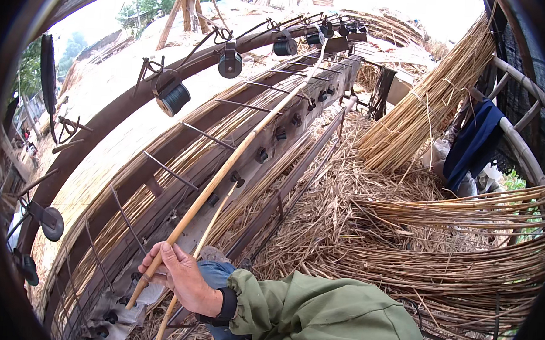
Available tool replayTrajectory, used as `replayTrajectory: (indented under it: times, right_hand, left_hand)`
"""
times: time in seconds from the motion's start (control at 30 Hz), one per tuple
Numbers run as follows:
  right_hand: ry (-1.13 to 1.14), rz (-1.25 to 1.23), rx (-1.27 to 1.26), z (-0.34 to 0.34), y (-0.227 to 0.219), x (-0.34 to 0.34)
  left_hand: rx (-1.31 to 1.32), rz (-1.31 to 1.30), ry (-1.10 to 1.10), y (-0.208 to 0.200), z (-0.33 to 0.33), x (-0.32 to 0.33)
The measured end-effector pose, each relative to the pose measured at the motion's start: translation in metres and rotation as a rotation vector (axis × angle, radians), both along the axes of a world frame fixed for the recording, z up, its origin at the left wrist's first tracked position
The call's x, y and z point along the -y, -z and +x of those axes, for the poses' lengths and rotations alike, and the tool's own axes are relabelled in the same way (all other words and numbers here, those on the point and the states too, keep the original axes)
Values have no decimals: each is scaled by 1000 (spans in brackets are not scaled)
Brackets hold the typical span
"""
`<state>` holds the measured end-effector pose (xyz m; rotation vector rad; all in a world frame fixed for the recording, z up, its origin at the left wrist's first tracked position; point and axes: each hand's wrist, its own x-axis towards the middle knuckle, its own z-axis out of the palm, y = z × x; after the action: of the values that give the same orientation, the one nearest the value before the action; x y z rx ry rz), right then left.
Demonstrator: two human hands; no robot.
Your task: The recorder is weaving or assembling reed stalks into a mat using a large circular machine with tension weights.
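My right hand (181, 276) reaches in from the lower edge in a green sleeve, with a dark band at the wrist. Its thumb and fingers are closed round the lower part of a long, pale-brown reed (242, 149), which slants up to the far end of a weaving frame (114, 105). Behind the wrist, a thinner reed (217, 215) runs down past the hand. Close by lies the frame's long rail (223, 195) with dark knobs along it. My left hand is outside the picture.
Dark spools (173, 99) hang along the frame's upper bar, and thin metal rods (208, 136) cross below it. A pale reed mat (103, 156) spreads to the left. Upright reed bundle (427, 104), loose straw (337, 215) and stacked reeds (463, 269) lie to the right, near dark-blue cloth (473, 142).
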<state>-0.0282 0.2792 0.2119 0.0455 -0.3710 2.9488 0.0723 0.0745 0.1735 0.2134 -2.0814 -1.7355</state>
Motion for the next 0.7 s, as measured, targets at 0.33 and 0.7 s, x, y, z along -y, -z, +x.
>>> replayTrajectory:
  times: [0.33, 0.7]
  right_hand:
    - [-179, 451, 37, -3, 1, 52]
    - [-137, 409, 294, -136, -17, 15]
  left_hand:
    - [-113, 286, -69, 9, -4, -5]
    - [-49, 21, -234, 79, 7, 57]
